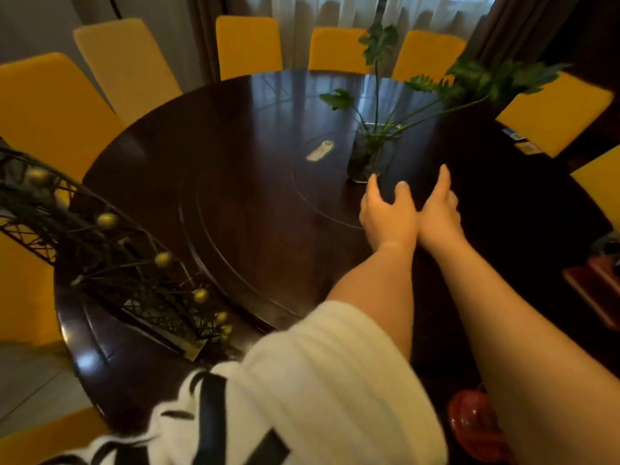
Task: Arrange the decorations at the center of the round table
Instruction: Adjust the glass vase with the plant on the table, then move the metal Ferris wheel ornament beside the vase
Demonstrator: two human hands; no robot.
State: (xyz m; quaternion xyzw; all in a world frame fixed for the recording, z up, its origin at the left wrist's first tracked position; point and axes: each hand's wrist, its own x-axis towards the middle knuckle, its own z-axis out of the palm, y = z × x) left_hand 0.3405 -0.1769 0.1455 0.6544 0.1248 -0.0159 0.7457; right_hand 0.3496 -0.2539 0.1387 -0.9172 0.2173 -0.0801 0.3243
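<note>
A glass vase (369,156) with long green leaf stems stands on the dark round table (208,135), right of the inset turntable's middle. My left hand (387,213) is stretched out just short of the vase, fingers apart, holding nothing. My right hand (439,209) lies against it on the right, fingers loosely curled, one finger pointing forward, also empty. A black wire tower ornament (110,260) with yellow-green balls leans over the table's near left edge. A small pale flat object (320,151) lies left of the vase.
Yellow-covered chairs (248,45) ring the table on the far, left and right sides. Curtains hang behind. A red object (473,421) sits low at the near right, a reddish box (593,290) at the right edge.
</note>
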